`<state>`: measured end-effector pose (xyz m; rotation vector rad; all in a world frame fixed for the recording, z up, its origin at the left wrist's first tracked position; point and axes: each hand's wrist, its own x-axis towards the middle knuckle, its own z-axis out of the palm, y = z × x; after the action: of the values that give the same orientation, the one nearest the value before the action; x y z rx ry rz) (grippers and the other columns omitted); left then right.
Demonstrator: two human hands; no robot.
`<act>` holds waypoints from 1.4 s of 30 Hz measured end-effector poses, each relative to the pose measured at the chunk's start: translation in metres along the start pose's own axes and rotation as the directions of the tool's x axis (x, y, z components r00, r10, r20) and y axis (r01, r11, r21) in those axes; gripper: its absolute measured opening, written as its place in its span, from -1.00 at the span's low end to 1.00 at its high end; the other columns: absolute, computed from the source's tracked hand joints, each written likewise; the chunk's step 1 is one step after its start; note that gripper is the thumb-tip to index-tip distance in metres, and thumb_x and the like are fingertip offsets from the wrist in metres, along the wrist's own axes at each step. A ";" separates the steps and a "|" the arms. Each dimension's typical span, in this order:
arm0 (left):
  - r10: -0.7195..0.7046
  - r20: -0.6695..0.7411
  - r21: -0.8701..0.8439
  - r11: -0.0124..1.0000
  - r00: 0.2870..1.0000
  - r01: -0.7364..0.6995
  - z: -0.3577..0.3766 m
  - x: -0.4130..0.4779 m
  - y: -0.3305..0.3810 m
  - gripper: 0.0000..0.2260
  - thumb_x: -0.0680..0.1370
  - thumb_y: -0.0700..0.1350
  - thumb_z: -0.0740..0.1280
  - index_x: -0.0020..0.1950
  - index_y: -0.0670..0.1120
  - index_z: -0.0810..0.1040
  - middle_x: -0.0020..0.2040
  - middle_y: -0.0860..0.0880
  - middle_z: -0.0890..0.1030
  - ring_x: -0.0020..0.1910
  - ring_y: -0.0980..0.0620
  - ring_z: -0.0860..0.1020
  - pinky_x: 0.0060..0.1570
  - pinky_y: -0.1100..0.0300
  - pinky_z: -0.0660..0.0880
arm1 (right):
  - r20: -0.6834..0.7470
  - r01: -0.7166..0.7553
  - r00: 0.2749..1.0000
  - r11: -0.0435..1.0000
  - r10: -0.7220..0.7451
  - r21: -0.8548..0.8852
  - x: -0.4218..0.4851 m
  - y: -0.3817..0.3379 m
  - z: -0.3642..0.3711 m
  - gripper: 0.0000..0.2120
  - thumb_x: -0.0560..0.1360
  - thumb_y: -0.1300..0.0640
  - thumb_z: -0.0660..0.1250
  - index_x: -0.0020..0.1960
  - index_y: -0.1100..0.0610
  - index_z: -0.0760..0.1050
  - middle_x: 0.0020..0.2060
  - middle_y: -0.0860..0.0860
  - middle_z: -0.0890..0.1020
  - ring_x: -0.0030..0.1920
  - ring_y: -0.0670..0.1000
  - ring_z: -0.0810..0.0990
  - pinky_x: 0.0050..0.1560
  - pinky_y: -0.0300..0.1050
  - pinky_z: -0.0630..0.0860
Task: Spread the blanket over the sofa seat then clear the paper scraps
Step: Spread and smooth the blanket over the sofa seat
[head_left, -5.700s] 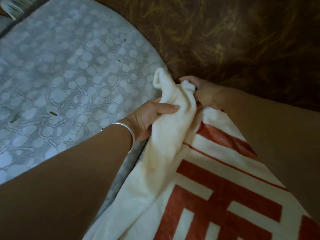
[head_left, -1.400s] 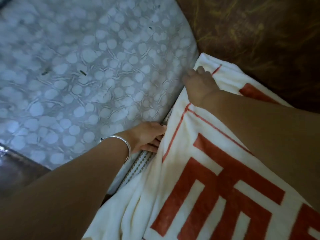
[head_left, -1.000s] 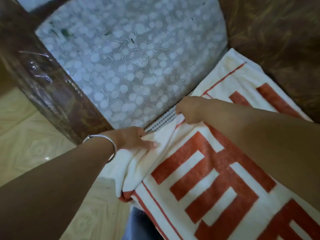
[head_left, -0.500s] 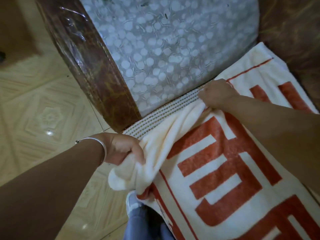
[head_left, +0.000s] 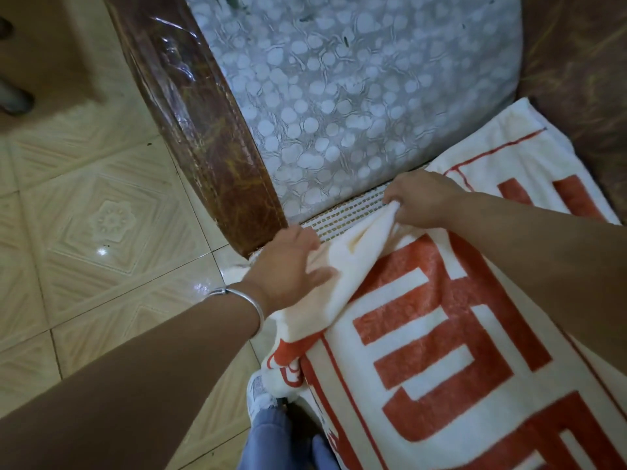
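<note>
A cream blanket [head_left: 424, 334] with red block patterns lies over the sofa seat on the right, its left edge bunched and hanging over the front. My right hand [head_left: 420, 198] pinches a fold of the blanket's left edge beside a strip of white mesh mat [head_left: 342, 215]. My left hand [head_left: 291, 266], with a silver bangle on the wrist, rests flat with fingers spread on the blanket's front corner at the seat edge. Small dark specks [head_left: 346, 40] lie on the neighbouring grey cushion.
A grey cushion [head_left: 339, 96] with white dots fills the adjoining seat. The brown sofa front rail [head_left: 203, 130] runs diagonally; the brown backrest [head_left: 576, 62] is at the right. Cream patterned floor tiles [head_left: 101, 215] lie to the left. My shoe and blue trouser leg [head_left: 268, 418] show below.
My left hand has let go of the bunched blanket corner and moved up to lie flat on it. My right hand keeps its pinch on the edge. The view shifted slightly.
</note>
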<state>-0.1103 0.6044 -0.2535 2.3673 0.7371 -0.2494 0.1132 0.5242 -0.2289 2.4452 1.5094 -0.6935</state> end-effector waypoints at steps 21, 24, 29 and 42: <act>-0.331 0.354 0.174 0.942 0.875 0.286 -0.003 -0.005 -0.038 -0.84 0.60 -0.09 0.18 0.06 -0.10 0.51 0.09 -0.11 0.56 0.16 -0.08 0.50 0.14 0.16 0.40 | -0.090 0.182 0.980 0.980 -0.175 0.082 0.010 -0.031 0.013 -0.87 0.48 0.18 0.24 -0.05 0.11 0.55 -0.05 0.08 0.61 0.05 0.14 0.54 -0.01 -0.05 0.46; -0.385 0.193 -0.038 0.916 0.902 0.399 0.005 -0.010 -0.047 -0.90 0.57 -0.15 0.22 -0.12 -0.14 0.44 0.07 -0.10 0.60 0.11 -0.10 0.54 0.05 0.15 0.42 | -0.145 0.143 0.980 0.989 -0.137 0.035 0.015 -0.029 0.020 -0.86 0.52 0.20 0.21 0.00 0.13 0.53 0.00 0.11 0.59 0.11 0.14 0.50 0.02 -0.05 0.44; -0.386 0.430 0.007 0.905 0.816 0.425 0.019 -0.020 -0.058 -0.71 0.45 -0.01 0.39 0.08 -0.07 0.41 0.07 -0.04 0.53 -0.02 0.01 0.49 -0.03 0.17 0.43 | -0.046 0.140 0.988 0.984 -0.146 -0.111 0.016 -0.034 0.018 -0.82 0.51 0.23 0.25 0.08 0.14 0.52 0.06 0.12 0.59 0.20 0.14 0.45 0.07 -0.07 0.42; -0.474 0.158 -0.238 0.833 0.866 0.499 0.006 -0.020 -0.090 -0.87 0.45 -0.28 0.33 -0.12 -0.08 0.44 -0.10 -0.05 0.51 -0.06 -0.04 0.49 -0.10 0.18 0.42 | -0.046 -0.022 0.999 0.986 0.015 -0.163 0.034 -0.056 0.007 -0.74 0.50 0.23 0.19 0.15 0.18 0.51 0.13 0.17 0.55 0.16 0.20 0.54 -0.04 -0.05 0.44</act>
<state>-0.1776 0.6498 -0.2981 1.8614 1.2429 -0.4403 0.0748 0.5747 -0.2469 2.3635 1.4942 -0.4931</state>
